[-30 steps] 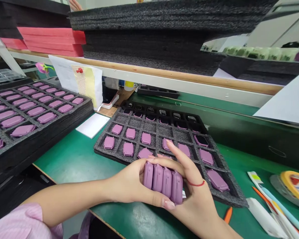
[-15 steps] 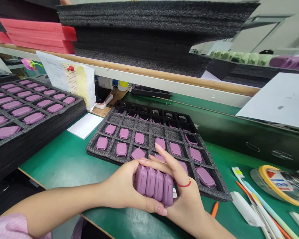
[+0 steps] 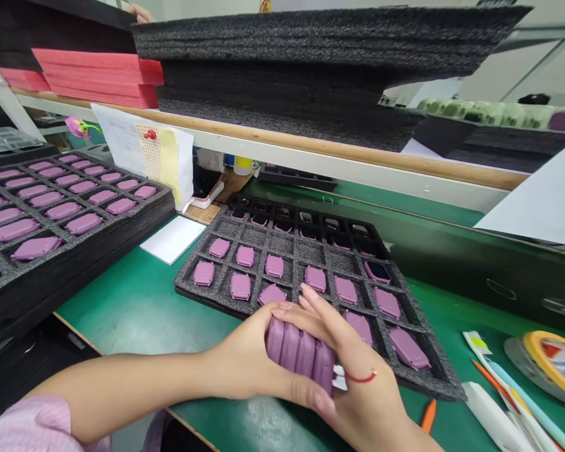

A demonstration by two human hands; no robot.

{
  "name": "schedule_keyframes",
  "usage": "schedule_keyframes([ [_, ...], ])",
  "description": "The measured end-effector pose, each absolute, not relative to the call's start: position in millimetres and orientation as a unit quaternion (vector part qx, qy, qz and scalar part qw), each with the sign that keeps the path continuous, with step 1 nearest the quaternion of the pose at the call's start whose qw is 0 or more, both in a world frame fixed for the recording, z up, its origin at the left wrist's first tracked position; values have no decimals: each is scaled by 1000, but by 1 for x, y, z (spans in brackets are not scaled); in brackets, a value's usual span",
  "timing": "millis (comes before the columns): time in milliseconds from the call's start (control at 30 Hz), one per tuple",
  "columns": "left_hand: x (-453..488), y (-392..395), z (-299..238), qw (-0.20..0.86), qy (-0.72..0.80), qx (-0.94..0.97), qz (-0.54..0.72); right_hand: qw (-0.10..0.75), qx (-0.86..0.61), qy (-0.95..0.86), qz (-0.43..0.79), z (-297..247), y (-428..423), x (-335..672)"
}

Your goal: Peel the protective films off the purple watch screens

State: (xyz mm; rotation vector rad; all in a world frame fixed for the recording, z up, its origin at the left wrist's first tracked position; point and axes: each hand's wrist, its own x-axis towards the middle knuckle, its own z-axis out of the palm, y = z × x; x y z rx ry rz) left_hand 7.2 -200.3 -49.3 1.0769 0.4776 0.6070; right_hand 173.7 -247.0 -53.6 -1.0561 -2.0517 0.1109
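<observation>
A row of several purple smartwatch cases, pressed side by side, is gripped between my two hands above the front edge of the tray. My left hand is closed on the row, its thumb running along the lower side. From the right, my right hand wraps the cases, with its fingers over the top and a red string at the base of the hand. Just beyond lies a black foam tray. Purple cases sit in its front compartments, and watches with dark screens fill the far row. Part of the tray is hidden by my hands.
A thick stack of foam trays with purple cases stands on the left. A white pad lies between the trays. To the right are a toothbrush, an orange pen and a tape roll. A shelf crosses behind.
The view has shifted, so the scene sits slightly farther right and lower. Both hands still hold the row of cases, which has tilted a little, its side faces now less visible.
</observation>
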Motion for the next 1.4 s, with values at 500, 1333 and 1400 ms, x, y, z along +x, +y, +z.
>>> schedule_keyframes([
  [500, -9, -202, -51, 545, 135, 711, 423, 587, -435, -658, 183, -24, -252, 202],
  [1333, 4, -190, -62, 929, 52, 305, 204, 562, -473, -676, 59, -6, -260, 194],
  [1400, 3, -188, -63, 928, 43, 310, 203, 494, -462, -733, 67, -8, -261, 191],
])
